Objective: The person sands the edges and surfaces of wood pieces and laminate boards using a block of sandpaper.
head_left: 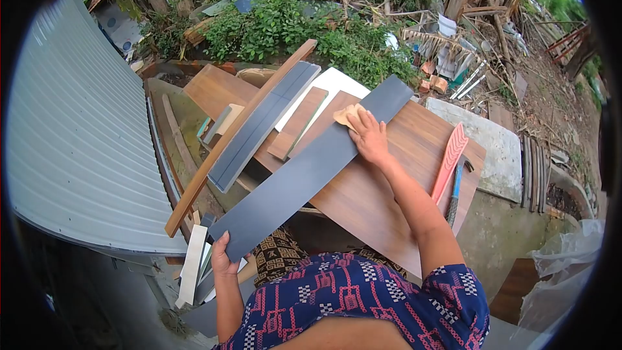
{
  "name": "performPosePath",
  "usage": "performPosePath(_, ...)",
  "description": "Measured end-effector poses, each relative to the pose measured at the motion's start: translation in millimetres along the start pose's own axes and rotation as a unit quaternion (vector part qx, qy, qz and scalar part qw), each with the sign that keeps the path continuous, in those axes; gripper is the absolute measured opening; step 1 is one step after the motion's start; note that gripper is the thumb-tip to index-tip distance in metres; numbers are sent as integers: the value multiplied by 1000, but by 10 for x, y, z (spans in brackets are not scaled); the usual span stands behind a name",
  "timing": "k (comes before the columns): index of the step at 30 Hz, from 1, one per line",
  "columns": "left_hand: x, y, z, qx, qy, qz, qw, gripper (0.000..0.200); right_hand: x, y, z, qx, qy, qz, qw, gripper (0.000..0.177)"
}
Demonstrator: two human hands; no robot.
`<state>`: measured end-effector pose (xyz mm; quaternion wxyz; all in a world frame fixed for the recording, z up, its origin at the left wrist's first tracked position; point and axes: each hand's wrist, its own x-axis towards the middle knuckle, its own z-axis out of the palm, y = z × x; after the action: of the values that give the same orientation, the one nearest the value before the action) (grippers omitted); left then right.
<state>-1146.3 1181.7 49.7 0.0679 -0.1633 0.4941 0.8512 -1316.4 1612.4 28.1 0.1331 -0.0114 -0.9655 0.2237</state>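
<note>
A long dark grey board (298, 175) lies slanted across the brown wood-grain panel (402, 149), its near end sticking out past the panel toward my body. My left hand (223, 256) grips that near end at its corner. Toward the far end, my right hand (369, 136) presses a tan cloth (348, 115) against the board's upper face, fingers over the cloth. A hammer (459, 188) with a blue and black handle and a red-pink saw-like strip (449, 163) rest on the panel to the right of my right arm.
Left of the board, a long brown plank (240, 136) and another dark grey board (265, 126) lie over smaller brown pieces (299, 123). Offcuts (192, 266) stand low by my left hand. A corrugated metal sheet (97, 123) borders the left; plants (278, 32) grow behind.
</note>
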Motion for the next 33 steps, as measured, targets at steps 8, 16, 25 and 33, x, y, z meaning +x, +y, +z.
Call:
performPosePath(8, 12, -26, 58, -22, 13, -15, 1000, 46, -475, -653, 43, 32, -19, -70, 997, 43)
performPosePath(16, 50, -103, 14, -19, 25, -29, 999, 44, -722, -1036, 79, 75, -114, -279, 950, 47)
performPosePath(25, 130, -184, -74, -56, 16, -37, 998, 44, 771, 960, -93, -54, 17, 139, 989, 50)
performPosePath(33, 207, -273, -223, -53, 22, -30, 998, 44, 1002, 1333, -23, -51, 60, 241, 967, 48)
